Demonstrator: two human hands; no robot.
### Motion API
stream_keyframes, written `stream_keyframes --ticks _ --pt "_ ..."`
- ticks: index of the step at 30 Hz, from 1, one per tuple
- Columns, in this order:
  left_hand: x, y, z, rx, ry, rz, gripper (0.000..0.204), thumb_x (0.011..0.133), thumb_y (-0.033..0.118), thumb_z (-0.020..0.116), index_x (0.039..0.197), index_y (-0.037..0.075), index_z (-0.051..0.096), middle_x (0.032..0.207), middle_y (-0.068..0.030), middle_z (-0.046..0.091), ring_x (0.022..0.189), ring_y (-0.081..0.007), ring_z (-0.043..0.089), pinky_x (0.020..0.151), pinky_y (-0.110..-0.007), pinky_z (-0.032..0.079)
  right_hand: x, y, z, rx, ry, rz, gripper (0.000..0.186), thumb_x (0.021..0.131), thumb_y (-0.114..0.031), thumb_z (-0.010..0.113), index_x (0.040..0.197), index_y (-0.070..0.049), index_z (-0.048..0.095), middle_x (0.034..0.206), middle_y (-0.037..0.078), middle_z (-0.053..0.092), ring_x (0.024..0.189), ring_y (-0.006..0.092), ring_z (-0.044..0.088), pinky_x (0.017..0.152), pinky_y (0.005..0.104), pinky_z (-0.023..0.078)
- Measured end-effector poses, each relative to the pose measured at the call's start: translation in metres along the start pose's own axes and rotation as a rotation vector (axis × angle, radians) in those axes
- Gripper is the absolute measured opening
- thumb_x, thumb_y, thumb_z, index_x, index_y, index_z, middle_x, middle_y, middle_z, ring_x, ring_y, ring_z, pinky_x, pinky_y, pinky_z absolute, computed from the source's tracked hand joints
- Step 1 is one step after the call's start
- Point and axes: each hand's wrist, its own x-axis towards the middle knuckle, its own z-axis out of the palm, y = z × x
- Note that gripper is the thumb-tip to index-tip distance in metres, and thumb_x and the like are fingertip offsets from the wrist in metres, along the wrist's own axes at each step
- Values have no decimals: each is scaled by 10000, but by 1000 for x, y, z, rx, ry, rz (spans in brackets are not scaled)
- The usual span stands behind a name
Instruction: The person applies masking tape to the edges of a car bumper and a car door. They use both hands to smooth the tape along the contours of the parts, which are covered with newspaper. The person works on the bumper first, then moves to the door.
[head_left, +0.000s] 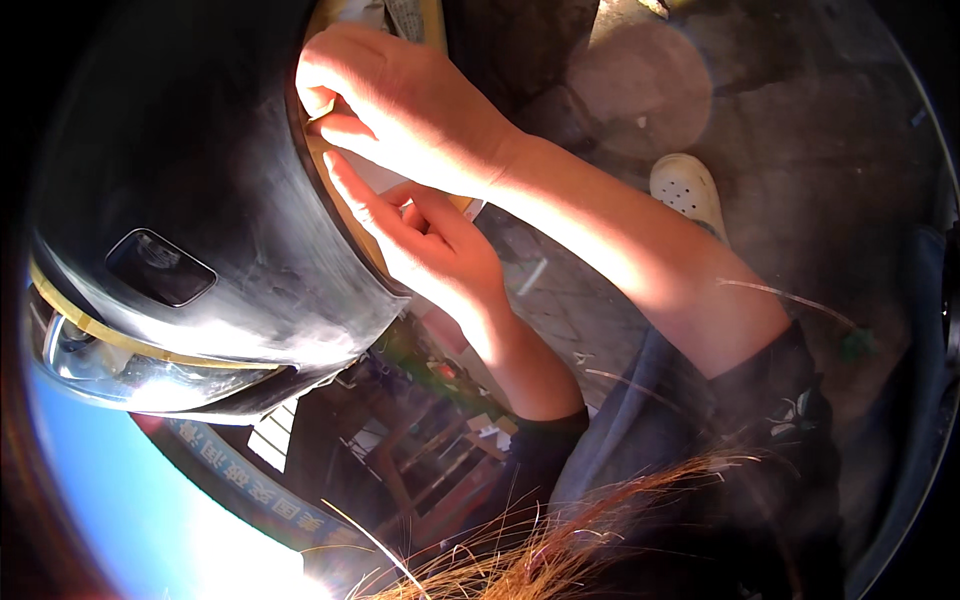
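Note:
A glossy black car body panel (pixel 230 200) fills the left of the head view, its curved edge lined with tan masking tape (pixel 352 215). At the upper part of that edge is my right hand (pixel 400 105), thumb and fingers pinched together. A small yellowish bit shows at the fingertips, seemingly the tape; most of it is hidden. Just below, my left hand (pixel 430 235) has its index finger stretched along the taped edge, other fingers loosely bent, holding nothing visible. Newspaper-like sheet (pixel 370 12) shows beyond my right hand.
Below the panel sits a headlight (pixel 110 355) bordered by yellow tape (pixel 130 335). A person's pale clog with holes (pixel 687 190) stands on the paved ground (pixel 800 130). Toward the lower middle are a sign board (pixel 250 475) and cluttered shelving (pixel 430 450). Hair strands (pixel 540 530) cross the lower edge.

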Motion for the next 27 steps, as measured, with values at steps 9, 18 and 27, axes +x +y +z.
stream_keyframes --ticks 9,18,27 --pt "7 -14 9 84 12 40 640 921 17 497 1530 25 300 999 -95 566 818 -158 498 691 -284 397 -5 -1 6 158 -15 218 140 821 -68 642 893 -75 522 867 67 574 735 250 630 627 338 532" --pt "5 -9 16 28 60 47 558 958 177 568 1461 7 396 1405 -160 510 1276 -306 523 1042 -370 417 -7 -7 -4 114 -108 207 76 967 -104 496 896 -85 517 893 -12 514 764 122 563 649 271 494" --pt "7 -3 18 -117 0 -42 550 969 191 554 1465 16 393 1408 -146 504 1267 -265 526 1042 -347 411 -5 -10 -1 -25 -71 149 115 899 -22 573 866 -93 488 868 -11 520 749 133 564 629 276 498"
